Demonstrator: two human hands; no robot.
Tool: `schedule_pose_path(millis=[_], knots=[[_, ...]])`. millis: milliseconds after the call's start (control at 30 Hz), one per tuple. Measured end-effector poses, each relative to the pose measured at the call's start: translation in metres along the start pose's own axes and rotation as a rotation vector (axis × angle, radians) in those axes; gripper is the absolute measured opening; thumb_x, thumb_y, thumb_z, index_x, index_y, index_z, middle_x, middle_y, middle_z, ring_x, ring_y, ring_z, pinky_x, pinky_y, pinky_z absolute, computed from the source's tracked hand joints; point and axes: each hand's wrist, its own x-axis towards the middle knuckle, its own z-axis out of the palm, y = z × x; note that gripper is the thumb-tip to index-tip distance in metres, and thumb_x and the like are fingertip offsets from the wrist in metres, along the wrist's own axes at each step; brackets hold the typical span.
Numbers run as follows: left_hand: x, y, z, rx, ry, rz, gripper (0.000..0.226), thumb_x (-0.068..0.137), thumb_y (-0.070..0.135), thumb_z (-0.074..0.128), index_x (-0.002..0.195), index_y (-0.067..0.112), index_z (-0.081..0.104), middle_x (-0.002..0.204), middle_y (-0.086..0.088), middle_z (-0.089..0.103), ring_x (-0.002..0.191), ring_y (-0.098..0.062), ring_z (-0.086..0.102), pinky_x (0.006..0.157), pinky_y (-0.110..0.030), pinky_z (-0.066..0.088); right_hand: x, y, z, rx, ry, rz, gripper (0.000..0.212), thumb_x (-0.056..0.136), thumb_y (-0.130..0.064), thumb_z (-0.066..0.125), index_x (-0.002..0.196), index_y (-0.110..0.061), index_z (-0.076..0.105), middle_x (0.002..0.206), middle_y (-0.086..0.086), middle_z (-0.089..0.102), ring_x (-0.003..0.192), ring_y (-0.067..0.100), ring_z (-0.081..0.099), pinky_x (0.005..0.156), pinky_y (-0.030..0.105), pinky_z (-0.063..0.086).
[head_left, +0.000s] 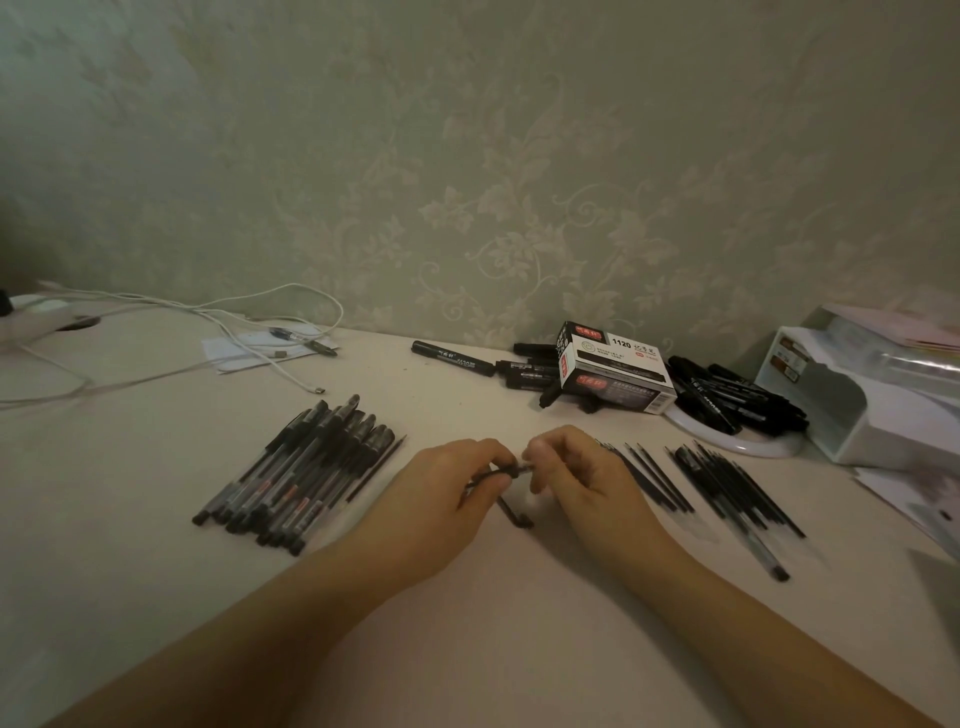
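Note:
My left hand and my right hand meet over the middle of the table, and both pinch a thin black pen between their fingertips. A small black pen part lies on the table just below the hands. To the left lies a row of several capped black pens. On the right lie several thin black refills and pen barrels. How the held pen's parts fit together is hidden by my fingers.
A marker box sits at the back with loose black markers around it and on a white plate. White cables and papers lie at the back left. A white organiser stands at the right edge.

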Motion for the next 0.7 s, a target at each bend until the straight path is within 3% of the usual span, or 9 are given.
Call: schedule_pose_path(millis=[100, 267, 333, 400, 500, 700], knots=[[0.0004, -0.0003, -0.0008, 0.000, -0.002, -0.003, 0.020, 0.097, 0.027, 0.051, 0.113, 0.025, 0.063, 0.094, 0.012, 0.063, 0.085, -0.002, 0.058, 0.077, -0.021, 0.049, -0.0003, 0.0006, -0.0019, -0.015, -0.040, -0.012, 0.011, 0.096, -0.034, 0.058, 0.087, -0.029, 0.063, 0.079, -0.006, 0.065, 0.073, 0.010, 0.058, 0.067, 0.018, 0.046], [-0.0003, 0.0019, 0.0010, -0.010, -0.018, 0.012, 0.021, 0.097, 0.025, 0.052, 0.114, 0.024, 0.064, 0.098, 0.010, 0.065, 0.088, -0.003, 0.058, 0.081, -0.025, 0.049, -0.0009, -0.0002, 0.0000, -0.030, -0.031, 0.000, 0.036, 0.096, -0.046, 0.051, 0.076, -0.017, 0.061, 0.067, 0.007, 0.056, 0.061, 0.007, 0.048, 0.059, 0.020, 0.040], [-0.0002, 0.0022, 0.0005, -0.012, -0.013, 0.005, 0.020, 0.097, 0.026, 0.051, 0.113, 0.024, 0.063, 0.096, 0.011, 0.064, 0.086, -0.003, 0.058, 0.080, -0.025, 0.050, -0.0007, -0.0012, 0.0011, -0.013, -0.015, 0.004, 0.041, 0.093, -0.053, 0.046, 0.076, -0.019, 0.059, 0.065, 0.000, 0.056, 0.061, 0.005, 0.050, 0.059, 0.020, 0.040], [0.0002, 0.0012, -0.0002, -0.011, -0.002, -0.007, 0.019, 0.097, 0.027, 0.051, 0.112, 0.025, 0.063, 0.093, 0.013, 0.062, 0.085, -0.002, 0.058, 0.077, -0.022, 0.048, -0.0007, -0.0015, 0.0009, -0.004, -0.026, 0.009, 0.031, 0.093, -0.053, 0.049, 0.083, -0.027, 0.062, 0.072, -0.007, 0.062, 0.068, 0.007, 0.055, 0.064, 0.021, 0.044], [0.0001, 0.0000, 0.0004, -0.024, 0.007, -0.024, 0.019, 0.097, 0.028, 0.051, 0.111, 0.026, 0.063, 0.085, 0.019, 0.057, 0.081, 0.001, 0.057, 0.070, -0.010, 0.042, -0.0011, 0.0001, 0.0000, -0.037, -0.061, -0.019, 0.012, 0.097, -0.035, 0.055, 0.088, -0.031, 0.062, 0.080, -0.008, 0.064, 0.076, 0.013, 0.059, 0.067, 0.022, 0.047], [-0.0001, 0.0014, 0.0018, -0.055, -0.023, -0.023, 0.019, 0.098, 0.027, 0.050, 0.108, 0.023, 0.066, 0.077, 0.016, 0.058, 0.075, 0.000, 0.058, 0.068, -0.014, 0.045, -0.0022, -0.0016, 0.0003, -0.028, -0.078, -0.036, 0.020, 0.099, -0.034, 0.053, 0.082, -0.027, 0.061, 0.074, 0.002, 0.059, 0.067, 0.009, 0.051, 0.060, 0.017, 0.040]])
